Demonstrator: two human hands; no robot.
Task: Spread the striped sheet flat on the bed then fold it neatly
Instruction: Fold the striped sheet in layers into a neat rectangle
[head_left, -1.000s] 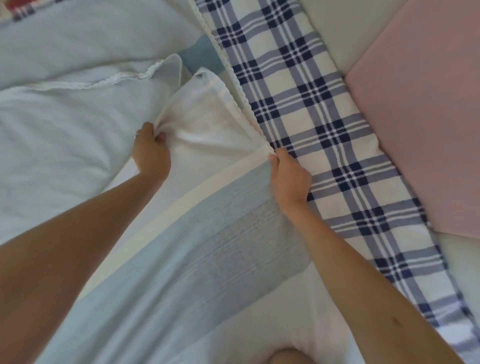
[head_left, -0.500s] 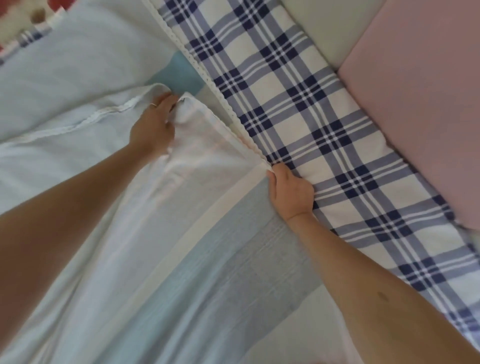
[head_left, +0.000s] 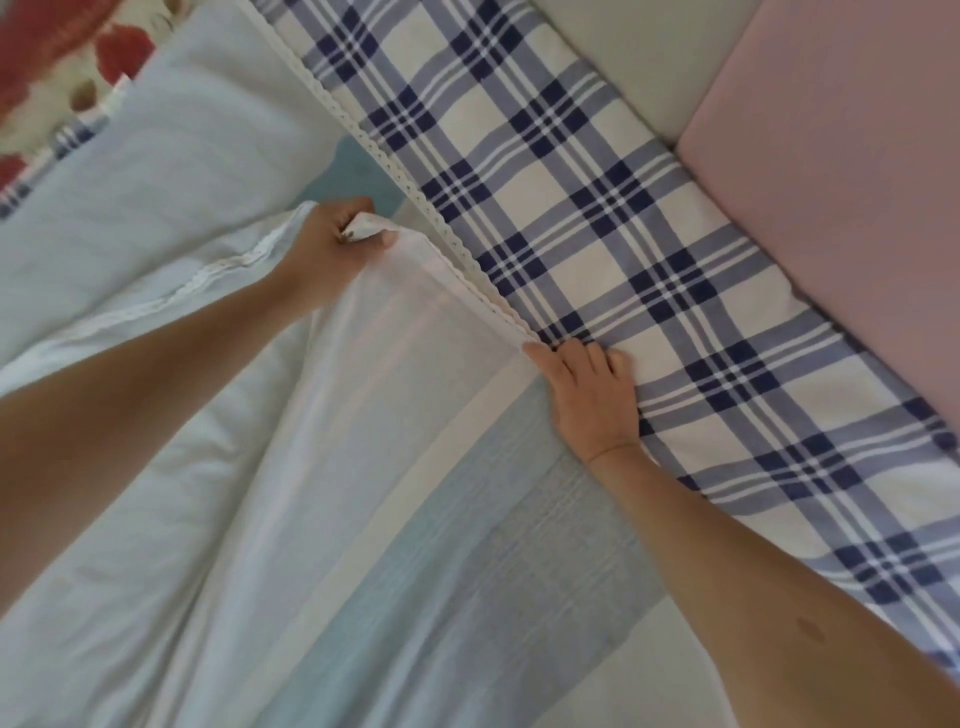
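The sheet (head_left: 415, 519), pale blue with broad white, cream and grey-blue stripes, lies across the bed and fills the lower left of the view. Its near part runs under both forearms. A thin white layer of it is turned over on top, and the stripes beneath show faintly through.

The left hand (head_left: 332, 249) clasps the far corner of that turned layer. Its fingers are curled round a small bunch of cloth, with the thumb on the near side, and the corner sits just beside the lace trim (head_left: 395, 176). From this hand the folded edge runs along the trim toward the right hand (head_left: 587, 395).

The right hand lies where the cream stripe meets the trim. Its thumb tip touches the edge of the sheet and its 4 fingers are bent, knuckles up, on the plaid cover (head_left: 597, 218). Whether it pinches the cloth or only presses on it, I cannot tell.

The cloth between the 2 hands is drawn fairly straight; to the left, the sheet shows soft folds and a 2nd line of trim.

The plaid cover, dark blue and white, runs in a diagonal band along the sheet's right side. Beyond it is a beige strip (head_left: 623, 62) and then a pink panel (head_left: 831, 182). A red floral cloth (head_left: 62, 57) shows at the top left corner, blurred.
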